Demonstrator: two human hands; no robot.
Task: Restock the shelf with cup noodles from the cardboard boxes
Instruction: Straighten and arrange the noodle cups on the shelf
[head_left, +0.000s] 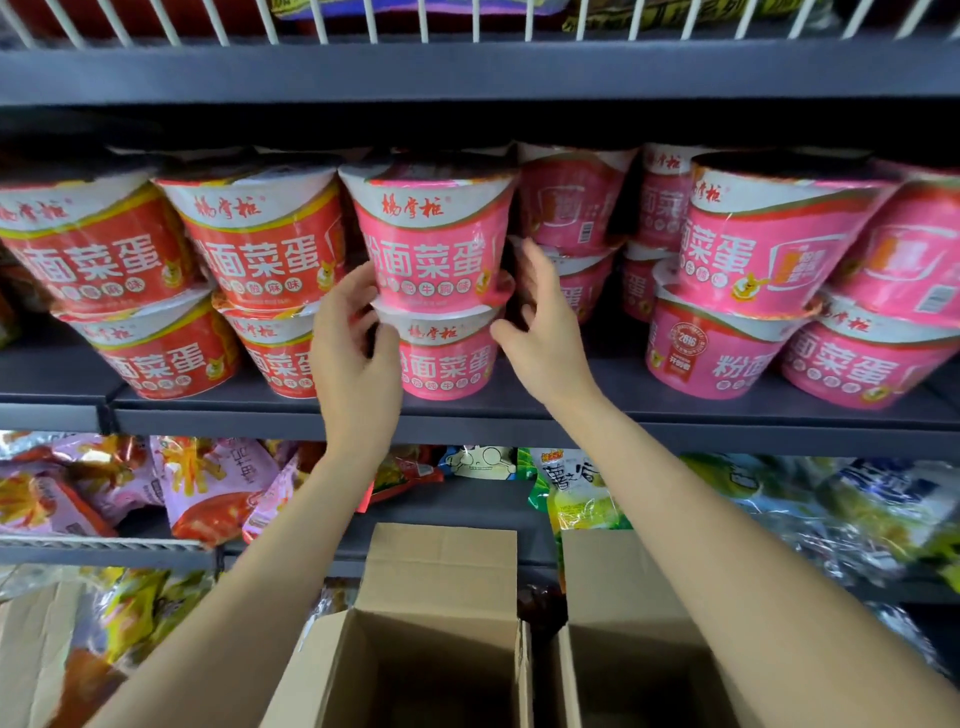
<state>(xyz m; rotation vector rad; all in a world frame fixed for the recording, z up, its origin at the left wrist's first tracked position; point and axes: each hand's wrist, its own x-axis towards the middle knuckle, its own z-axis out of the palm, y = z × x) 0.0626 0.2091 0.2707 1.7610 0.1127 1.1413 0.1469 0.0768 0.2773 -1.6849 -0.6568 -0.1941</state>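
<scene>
A pink cup noodle bowl (434, 244) stands stacked on a second pink bowl (447, 358) on the dark shelf (519, 410). My left hand (353, 358) is at the left side of this stack, fingers loosely curved, touching the seam between the two bowls. My right hand (545, 332) is at the stack's right side with fingers spread and relaxed, just beside the bowls. Red bowls (260, 244) fill the shelf to the left, more pink bowls (769, 249) to the right. Below, an open cardboard box (415, 665) shows a dark interior.
A second open cardboard box (623, 649) stands right of the first. The lower shelf holds snack bags (197, 488) on the left and green and blue bags (779, 509) on the right. A white wire rack (467, 21) sits above the top shelf board.
</scene>
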